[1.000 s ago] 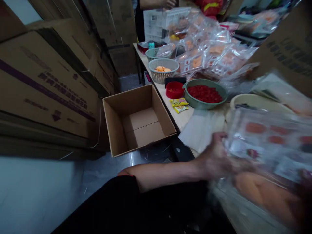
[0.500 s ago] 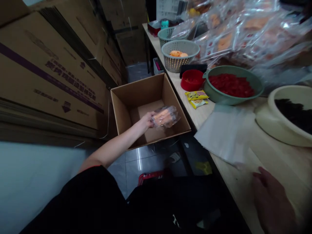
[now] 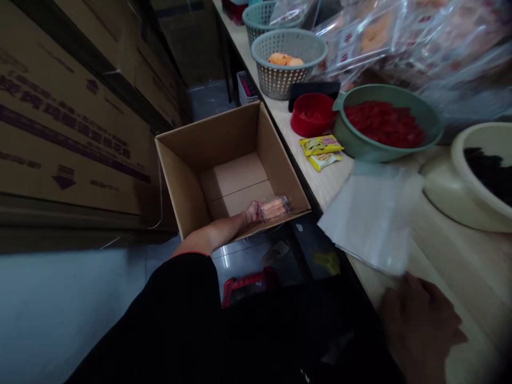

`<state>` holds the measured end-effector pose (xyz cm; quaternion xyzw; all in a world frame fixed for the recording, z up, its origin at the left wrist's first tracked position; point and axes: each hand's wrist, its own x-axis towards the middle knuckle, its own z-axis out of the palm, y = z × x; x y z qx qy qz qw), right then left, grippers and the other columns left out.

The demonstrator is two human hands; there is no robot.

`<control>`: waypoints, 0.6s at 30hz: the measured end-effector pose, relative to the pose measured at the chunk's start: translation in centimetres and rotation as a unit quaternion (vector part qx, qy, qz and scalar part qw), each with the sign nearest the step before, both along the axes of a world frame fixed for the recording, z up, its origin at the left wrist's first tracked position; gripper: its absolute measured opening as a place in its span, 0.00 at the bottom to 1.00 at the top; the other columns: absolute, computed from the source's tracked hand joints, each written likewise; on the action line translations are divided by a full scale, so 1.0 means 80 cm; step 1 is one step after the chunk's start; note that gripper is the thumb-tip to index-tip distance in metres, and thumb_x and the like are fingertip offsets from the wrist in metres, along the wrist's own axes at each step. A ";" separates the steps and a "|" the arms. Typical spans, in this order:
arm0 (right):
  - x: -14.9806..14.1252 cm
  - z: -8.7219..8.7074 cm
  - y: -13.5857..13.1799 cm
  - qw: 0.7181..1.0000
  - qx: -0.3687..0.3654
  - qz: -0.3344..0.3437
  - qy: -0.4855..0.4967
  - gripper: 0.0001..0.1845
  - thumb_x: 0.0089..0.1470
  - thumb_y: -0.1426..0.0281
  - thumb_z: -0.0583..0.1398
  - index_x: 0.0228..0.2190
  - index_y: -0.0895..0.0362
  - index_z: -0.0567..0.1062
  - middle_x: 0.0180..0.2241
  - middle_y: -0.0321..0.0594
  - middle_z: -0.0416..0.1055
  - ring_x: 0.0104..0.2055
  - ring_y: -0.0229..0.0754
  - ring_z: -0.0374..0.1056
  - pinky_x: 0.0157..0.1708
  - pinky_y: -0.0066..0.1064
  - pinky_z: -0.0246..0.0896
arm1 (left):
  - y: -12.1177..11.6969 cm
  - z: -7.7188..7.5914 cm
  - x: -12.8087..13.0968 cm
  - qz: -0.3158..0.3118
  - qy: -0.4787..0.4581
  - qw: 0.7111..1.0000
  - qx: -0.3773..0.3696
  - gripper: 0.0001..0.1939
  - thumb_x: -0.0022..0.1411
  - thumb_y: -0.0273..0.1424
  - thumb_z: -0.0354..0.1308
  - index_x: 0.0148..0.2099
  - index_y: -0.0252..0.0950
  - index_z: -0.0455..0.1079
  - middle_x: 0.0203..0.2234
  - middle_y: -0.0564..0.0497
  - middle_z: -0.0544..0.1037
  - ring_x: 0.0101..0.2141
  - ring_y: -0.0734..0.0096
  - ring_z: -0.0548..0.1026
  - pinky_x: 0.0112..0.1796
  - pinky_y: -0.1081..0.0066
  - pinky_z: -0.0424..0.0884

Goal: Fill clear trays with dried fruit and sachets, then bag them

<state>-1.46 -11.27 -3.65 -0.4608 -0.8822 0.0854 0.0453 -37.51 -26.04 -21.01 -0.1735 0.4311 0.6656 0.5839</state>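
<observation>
My left hand (image 3: 253, 212) reaches down into an open cardboard box (image 3: 188, 184) on the floor and grips a clear sealed packet with orange food (image 3: 275, 206), low by the box's near right corner. My right hand (image 3: 422, 322) rests on the wooden table's near edge (image 3: 472, 272), fingers loosely curled with nothing visible in them, just below a stack of clear plastic bags (image 3: 370, 213).
On the table stand a green bowl of red pieces (image 3: 386, 124), a red cup (image 3: 312, 113), two yellow sachets (image 3: 322, 151), a cream bowl with dark contents (image 3: 482, 176), mesh baskets (image 3: 288, 61) and heaps of filled packets (image 3: 404, 37). Stacked cartons (image 3: 72, 106) line the left.
My left hand has carried the packet from the table into the box and lowered it toward the bottom. My right hand stayed on the table edge and shifted a little left.
</observation>
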 end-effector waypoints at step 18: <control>0.007 -0.016 0.002 1.000 0.025 0.002 -0.008 0.32 0.63 0.56 0.46 0.59 0.61 0.67 0.60 0.63 0.61 0.58 0.76 0.60 0.49 0.71 0.57 | 0.003 0.006 -0.023 -0.021 -0.023 0.998 -0.062 0.21 0.71 0.43 0.42 0.40 0.32 0.69 0.28 0.45 0.76 0.35 0.57 0.77 0.42 0.55 0.74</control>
